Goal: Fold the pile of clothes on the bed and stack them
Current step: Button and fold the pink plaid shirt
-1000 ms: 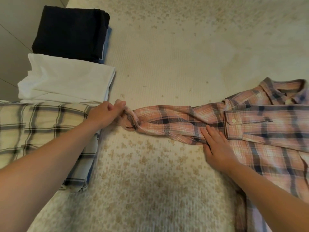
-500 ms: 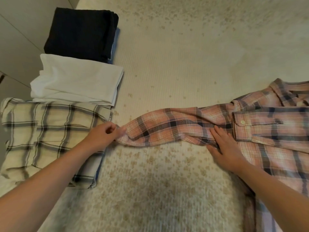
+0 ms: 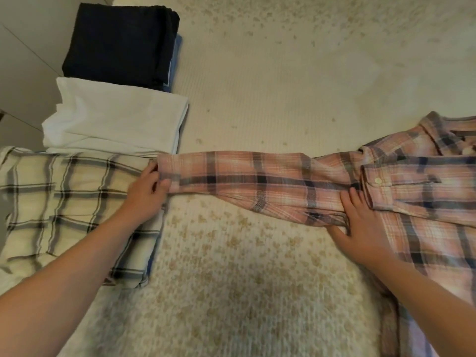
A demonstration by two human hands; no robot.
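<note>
The pink plaid flannel shirt (image 3: pixel 401 191) lay at three o'clock on the cream speckled bedspread (image 3: pixel 257 86), its sleeve stretched toward nine. The left hand (image 3: pixel 149 190) pinched the cuff; the right hand (image 3: pixel 360 225) pressed flat, seemingly gripping nothing, near the armpit.

Left grip (image 3: pixel 148 188) pinched, right (image 3: pixel 360 228) flat

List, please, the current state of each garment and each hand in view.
Pink shirt: unfolded, flat on the bed.
Sleeve: stretched out straight to the left.
Left hand: gripping the cuff.
Right hand: open, pressing near the shoulder.
Cream plaid: folded.
White garment: folded.
Dark garment: folded, on a blue one.
</note>
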